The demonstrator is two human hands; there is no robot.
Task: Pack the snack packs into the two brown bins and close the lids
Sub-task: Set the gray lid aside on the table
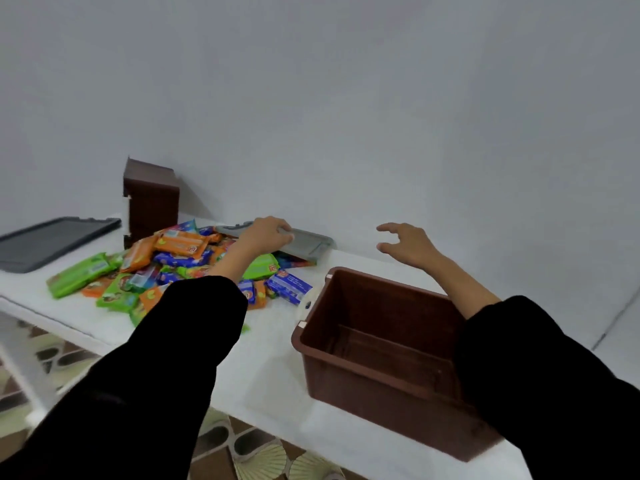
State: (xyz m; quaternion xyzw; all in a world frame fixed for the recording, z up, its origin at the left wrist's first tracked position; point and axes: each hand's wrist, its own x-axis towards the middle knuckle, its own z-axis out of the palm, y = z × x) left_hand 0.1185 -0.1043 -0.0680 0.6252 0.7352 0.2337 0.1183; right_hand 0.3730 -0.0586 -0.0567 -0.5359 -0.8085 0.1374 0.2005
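A pile of snack packs [173, 261] in green, orange and blue wrappers lies on the white table [263, 368]. My left hand [266, 235] grips the near edge of a grey lid [308, 244] that rests partly on the pile by the wall. My right hand [405, 244] hovers open, fingers spread, to the right of that lid and holds nothing. An open, empty brown bin [367, 372] stands at the front right, under my right forearm. A second brown bin [150, 199] stands on its end at the back left, against the wall.
Another grey lid [52, 242] lies flat at the far left of the table. The white wall runs close behind everything. The table's front edge drops to a patterned floor [263, 455] below.
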